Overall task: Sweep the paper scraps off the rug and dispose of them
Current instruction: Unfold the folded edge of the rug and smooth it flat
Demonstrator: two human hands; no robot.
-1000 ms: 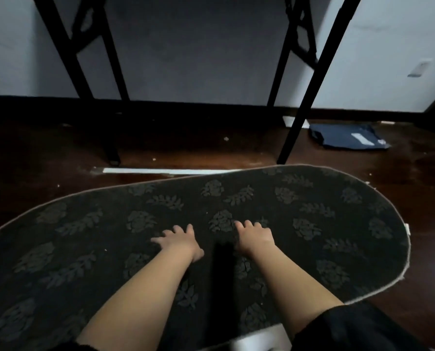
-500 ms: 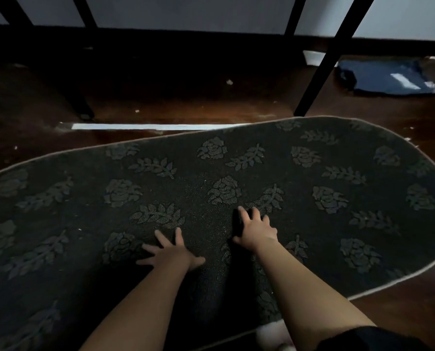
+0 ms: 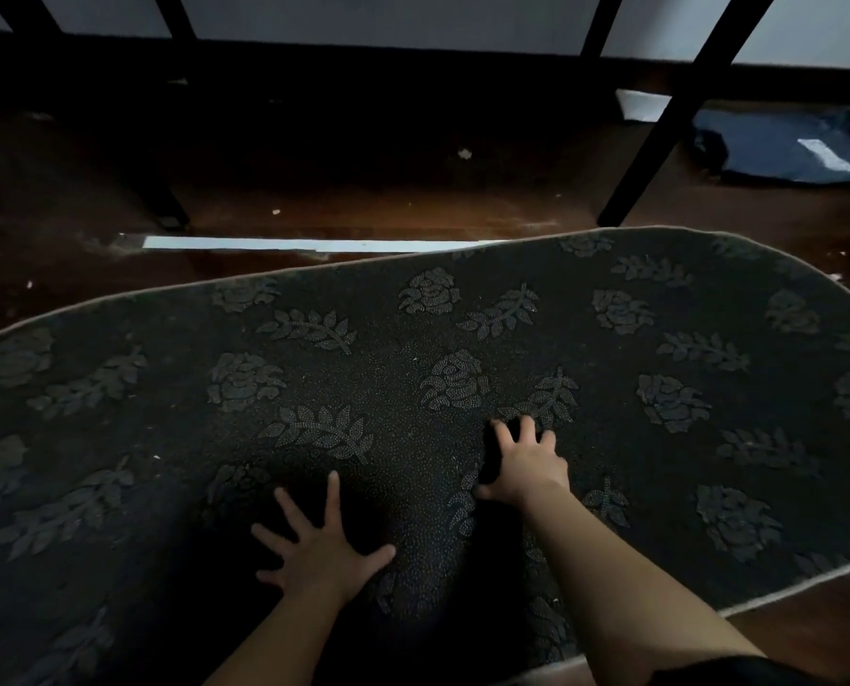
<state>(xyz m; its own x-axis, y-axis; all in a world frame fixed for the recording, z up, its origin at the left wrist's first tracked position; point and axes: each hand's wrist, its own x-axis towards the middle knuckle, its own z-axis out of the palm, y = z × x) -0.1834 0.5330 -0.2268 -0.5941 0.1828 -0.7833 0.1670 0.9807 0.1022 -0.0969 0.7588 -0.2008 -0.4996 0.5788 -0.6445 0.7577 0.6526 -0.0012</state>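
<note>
A dark oval rug point(image 3: 611, 339) with a rose and leaf pattern and a pale border fills most of the view. My left hand point(image 3: 316, 552) lies flat on it near the front, fingers spread wide. My right hand point(image 3: 524, 462) presses on the rug further ahead, fingers spread, beside a dark fold or shadow in the pile. Tiny pale specks dot the rug, one of them a speck point(image 3: 156, 457) left of my hands. Small paper scraps point(image 3: 464, 153) lie on the wooden floor beyond the rug.
Black metal legs point(image 3: 660, 141) of a table or frame stand on the brown floor behind the rug. A white strip point(image 3: 289, 244) lies along the rug's far edge. A dark blue bag point(image 3: 804, 151) sits at the back right by the wall.
The view has tilted down and closer to the rug. My left hand has slid back toward me and spread its fingers. My right hand stays ahead on the rug.
</note>
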